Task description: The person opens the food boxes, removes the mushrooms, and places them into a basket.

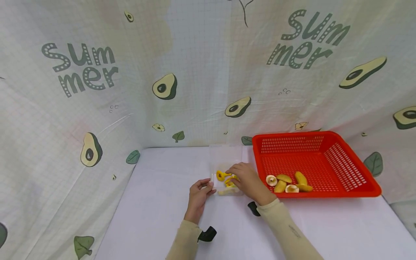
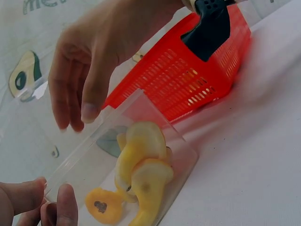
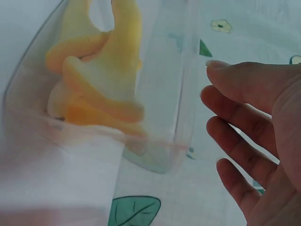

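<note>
White table [image 1: 156, 216]. Left hand [image 1: 198, 196] pinches box [image 2: 94, 136]; right hand [image 1: 248, 180] empty, fingers loose. Mushrooms [image 2: 146, 141] look light, bruisable: lift by stems [image 2: 146, 200].

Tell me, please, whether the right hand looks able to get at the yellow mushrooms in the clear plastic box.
Probably yes: the right hand looks empty above the clear plastic box, whose top seems open, with nothing seen blocking the way down to the yellow mushrooms.

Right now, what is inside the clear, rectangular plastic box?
Yellow, mushroom-shaped pieces lie overlapping in the box. The bare right hand partly covers them in the head view; overlap leaves their number unclear.
</note>
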The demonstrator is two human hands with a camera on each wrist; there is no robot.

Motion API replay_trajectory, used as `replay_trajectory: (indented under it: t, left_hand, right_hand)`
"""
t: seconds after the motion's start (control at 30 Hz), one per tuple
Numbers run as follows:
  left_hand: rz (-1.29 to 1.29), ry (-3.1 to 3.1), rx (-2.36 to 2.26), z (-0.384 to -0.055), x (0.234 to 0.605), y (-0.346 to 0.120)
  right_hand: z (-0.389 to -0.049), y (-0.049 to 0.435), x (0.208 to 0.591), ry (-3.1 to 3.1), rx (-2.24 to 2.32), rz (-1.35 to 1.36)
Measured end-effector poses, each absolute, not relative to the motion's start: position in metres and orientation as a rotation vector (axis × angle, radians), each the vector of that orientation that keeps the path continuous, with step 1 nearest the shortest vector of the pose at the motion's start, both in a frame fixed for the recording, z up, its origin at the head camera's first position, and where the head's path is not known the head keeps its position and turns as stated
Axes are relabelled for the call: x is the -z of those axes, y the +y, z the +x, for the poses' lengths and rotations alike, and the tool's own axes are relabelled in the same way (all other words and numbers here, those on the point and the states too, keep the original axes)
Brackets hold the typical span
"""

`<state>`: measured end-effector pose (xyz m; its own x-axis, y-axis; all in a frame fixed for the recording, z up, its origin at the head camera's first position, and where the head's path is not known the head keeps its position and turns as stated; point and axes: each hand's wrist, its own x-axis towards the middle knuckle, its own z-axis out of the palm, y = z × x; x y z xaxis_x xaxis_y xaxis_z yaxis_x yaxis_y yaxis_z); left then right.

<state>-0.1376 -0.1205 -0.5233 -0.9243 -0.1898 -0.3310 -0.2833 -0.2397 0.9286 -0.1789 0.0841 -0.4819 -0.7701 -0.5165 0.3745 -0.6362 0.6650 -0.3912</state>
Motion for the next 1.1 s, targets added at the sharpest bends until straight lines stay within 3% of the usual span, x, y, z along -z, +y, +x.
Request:
replay_trajectory:
  t: [1.1]
  left_hand:
    - [-0.538,1.836,-2.419,-0.136,0.524,-0.122]
  right_hand:
    - [-0.203,0.043,0.496,-2.975,-0.709,0.843]
